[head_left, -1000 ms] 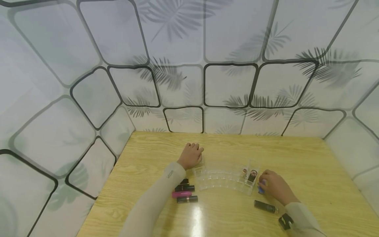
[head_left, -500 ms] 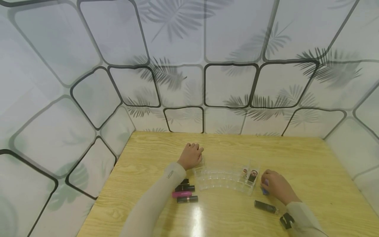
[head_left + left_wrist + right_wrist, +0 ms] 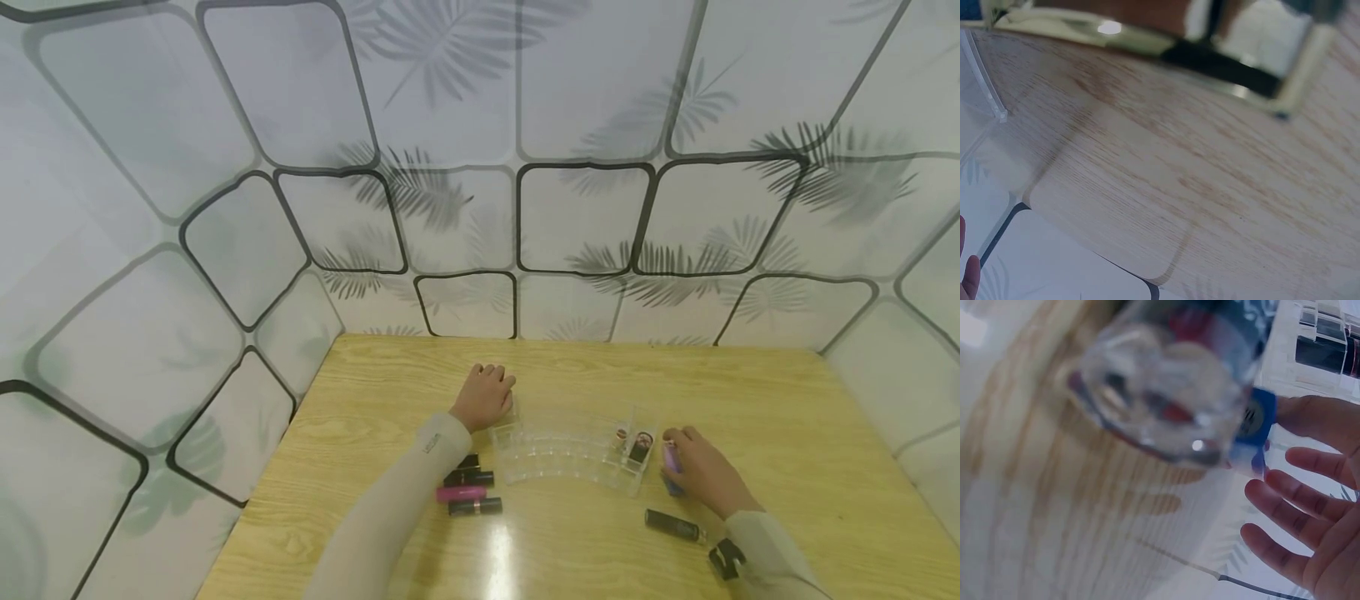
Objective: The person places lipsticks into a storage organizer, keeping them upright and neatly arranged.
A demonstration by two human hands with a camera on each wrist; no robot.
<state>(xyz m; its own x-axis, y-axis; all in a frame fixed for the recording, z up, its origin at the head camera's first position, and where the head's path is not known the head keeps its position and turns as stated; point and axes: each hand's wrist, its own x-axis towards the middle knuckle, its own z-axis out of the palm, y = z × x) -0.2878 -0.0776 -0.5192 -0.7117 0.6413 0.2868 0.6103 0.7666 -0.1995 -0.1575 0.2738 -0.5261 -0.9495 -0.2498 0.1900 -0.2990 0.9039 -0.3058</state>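
Observation:
My right hand [image 3: 701,471] holds a small blue-and-purple cosmetic tube [image 3: 671,458] by the right end of a clear, curved lipstick organizer [image 3: 566,454]. In the right wrist view, the thumb meets the tube's blue end [image 3: 1254,419], which bears a round grey mark, while the other fingers spread loosely below it. Two cosmetics stand in the organizer's right compartments: a dark one [image 3: 641,447] and a smaller one with a reddish top [image 3: 620,435]. At the organizer's far left corner rests my left hand [image 3: 483,396], fingers relaxed; only two fingertips [image 3: 969,278] enter the left wrist view.
Beside the left forearm lie a pink tube [image 3: 461,493], a black lipstick [image 3: 475,506] and other dark cosmetics [image 3: 468,477]. Near the right sleeve are a dark tube with a clear end [image 3: 672,525] and a black item [image 3: 725,558]. A patterned wall [image 3: 570,304] borders the wooden table [image 3: 787,417].
The tube in my right hand has turned, so its purple part now shows above the blue. The right hand has shifted slightly right; the left hand stays in place.

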